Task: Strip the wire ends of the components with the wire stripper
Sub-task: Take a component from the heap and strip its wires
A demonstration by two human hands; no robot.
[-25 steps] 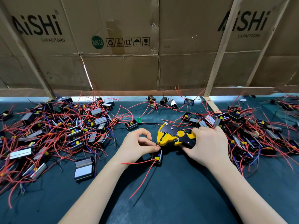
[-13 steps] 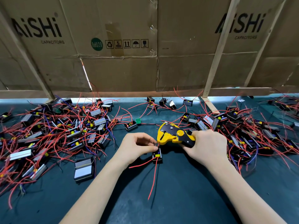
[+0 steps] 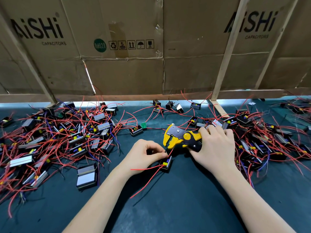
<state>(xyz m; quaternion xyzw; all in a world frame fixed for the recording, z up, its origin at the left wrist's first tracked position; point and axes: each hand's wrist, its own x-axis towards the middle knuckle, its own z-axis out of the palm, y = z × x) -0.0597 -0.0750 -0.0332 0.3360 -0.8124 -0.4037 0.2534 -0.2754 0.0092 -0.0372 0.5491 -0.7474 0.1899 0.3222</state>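
We see a dark green work mat (image 3: 168, 207) from above, with the person's two bare forearms reaching forward. At the centre, the left hand (image 3: 144, 156) has its thumb and forefinger curled together, pinching a thin red wire (image 3: 170, 153) that rises from a small black component (image 3: 166, 163) lying on the mat just below the fingertips. The right hand (image 3: 217, 147) is wrapped around the handles of a yellow and black wire stripper (image 3: 181, 137), gripping them.

The stripper lies roughly across the scene, its long axis running from the right hand toward the left and tilted slightly downward at the head. Its toothed jaws point left and down, toward the pinched wire, and stand apart. The wire tip sits just beside or in the jaw opening; we cannot tell whether the tool is touching it. Two more red leads (image 3: 144, 182) from the same component trail loosely toward us across the mat.

As for progress, we judge the work to be somewhere in the middle. A large tangled heap of components (image 3: 64, 138) with red wires lies to the left, and another heap (image 3: 262, 137) lies to the right, behind the right hand. The wire ends are too small for us to tell which pile is stripped and which is waiting. The component in hand appears to have at least one lead being worked now. Cardboard boxes (image 3: 126, 73) printed with AiSHi lettering form a wall behind the mat.
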